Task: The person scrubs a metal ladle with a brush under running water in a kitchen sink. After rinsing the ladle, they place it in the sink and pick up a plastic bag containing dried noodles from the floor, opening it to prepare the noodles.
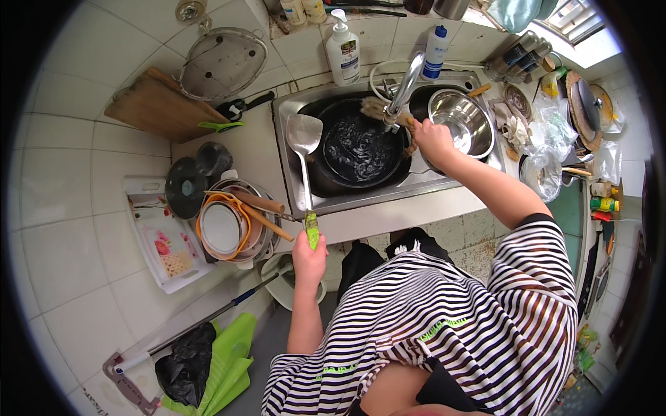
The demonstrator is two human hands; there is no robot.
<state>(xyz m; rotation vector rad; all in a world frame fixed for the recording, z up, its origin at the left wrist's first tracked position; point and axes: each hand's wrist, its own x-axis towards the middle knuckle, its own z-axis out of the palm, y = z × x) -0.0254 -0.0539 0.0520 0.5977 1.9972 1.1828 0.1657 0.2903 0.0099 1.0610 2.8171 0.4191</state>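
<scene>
My left hand (309,257) is closed around the green handle of a metal wok spatula (304,132). Its blade points away from me and rests over the left rim of the sink (285,177). In the left basin sits a black wok (333,169) with rippling water inside. Beyond the faucet (408,88), a pale bristle brush (375,108) reaches over the wok's far right side. My right hand (434,139) grips the brush's near end, partly hidden by my fingers and the faucet. Close to that hand, a stainless steel bowl (481,122) stands over the right basin.
Stacked basins (221,229) with wooden handles across them stand left of the sink. A pump bottle (343,52) and a blue-capped bottle (436,52) line the back. A wooden cutting board (161,106) leans at the left wall. Plastic bags (543,171) crowd the right counter.
</scene>
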